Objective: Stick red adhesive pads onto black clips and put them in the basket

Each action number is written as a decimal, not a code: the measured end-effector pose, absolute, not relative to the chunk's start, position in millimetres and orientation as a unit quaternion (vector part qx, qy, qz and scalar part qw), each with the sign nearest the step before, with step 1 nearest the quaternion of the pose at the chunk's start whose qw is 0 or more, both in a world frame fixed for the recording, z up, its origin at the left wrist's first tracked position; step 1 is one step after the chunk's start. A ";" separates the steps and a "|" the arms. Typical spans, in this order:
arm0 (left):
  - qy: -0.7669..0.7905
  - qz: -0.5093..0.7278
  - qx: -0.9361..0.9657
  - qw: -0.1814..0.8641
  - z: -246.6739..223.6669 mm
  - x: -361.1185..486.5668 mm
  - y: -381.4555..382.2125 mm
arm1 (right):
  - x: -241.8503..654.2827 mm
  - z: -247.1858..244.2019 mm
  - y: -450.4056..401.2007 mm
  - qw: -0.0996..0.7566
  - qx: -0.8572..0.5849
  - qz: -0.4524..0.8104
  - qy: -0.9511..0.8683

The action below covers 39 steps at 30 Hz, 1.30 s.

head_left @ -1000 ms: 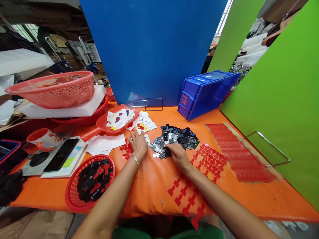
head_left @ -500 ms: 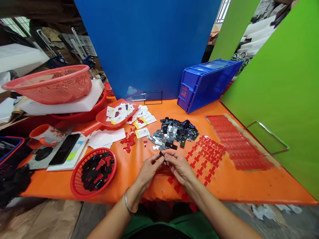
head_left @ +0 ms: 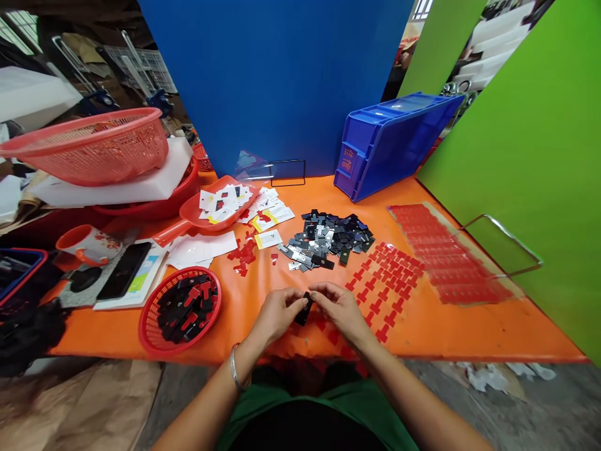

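Observation:
Between the fingertips of my two hands is a small flat black piece [head_left: 304, 311], tilted, with its dark face showing. My left hand [head_left: 280, 314] pinches it by thumb and fingers. The thumb and fingers of my right hand [head_left: 342, 311] close at its upper end and partly hide it. Just beyond lies a pile of small black and grey flat pieces [head_left: 335, 235]. Red T-shaped pieces [head_left: 385, 282] lie in rows right of my right hand, some partly under the forearm.
A red basket [head_left: 149, 332] of black and red pieces stands at left. Behind it are a phone [head_left: 124, 270], a mug [head_left: 89, 244] and an orange scoop [head_left: 185, 216] with cards. A blue bin [head_left: 389, 150] stands at the back. A red sheet [head_left: 451, 257] lies at right.
The black piece has turned in my fingers, and more of its flat face now shows below them. My right hand's fingers have shifted to its upper end. The view has tilted slightly down.

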<state>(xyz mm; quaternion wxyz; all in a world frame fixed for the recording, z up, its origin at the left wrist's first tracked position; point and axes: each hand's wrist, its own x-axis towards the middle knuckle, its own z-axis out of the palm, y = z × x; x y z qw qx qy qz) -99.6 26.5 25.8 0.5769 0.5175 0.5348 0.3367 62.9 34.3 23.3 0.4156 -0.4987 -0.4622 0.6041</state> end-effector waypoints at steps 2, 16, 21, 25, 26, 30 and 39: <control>0.530 0.338 0.501 0.595 27.9 -98.3 24.6 | 61.6 22.1 34.1 0.405 -0.496 0.618 -0.456; 0.462 0.419 0.186 0.759 29.3 -109.2 12.4 | 50.0 14.5 14.1 0.543 -0.462 0.630 -0.308; 0.418 0.452 0.158 0.772 28.9 -107.1 13.1 | 52.7 11.7 1.5 0.534 -0.438 0.391 -0.609; 0.397 0.438 0.183 0.785 30.2 -105.3 12.3 | 57.7 5.6 -4.9 0.483 -0.354 0.258 -0.758; 0.414 0.437 0.183 0.777 29.9 -104.9 11.9 | 58.3 4.3 -6.0 0.468 -0.348 0.242 -0.776; 0.493 0.436 0.207 0.724 26.7 -103.2 10.8 | 58.2 3.0 -7.3 0.449 -0.367 0.217 -0.785; 0.644 0.399 0.565 0.326 11.4 -108.0 12.5 | 59.7 -2.1 21.4 0.371 -0.459 0.158 -0.792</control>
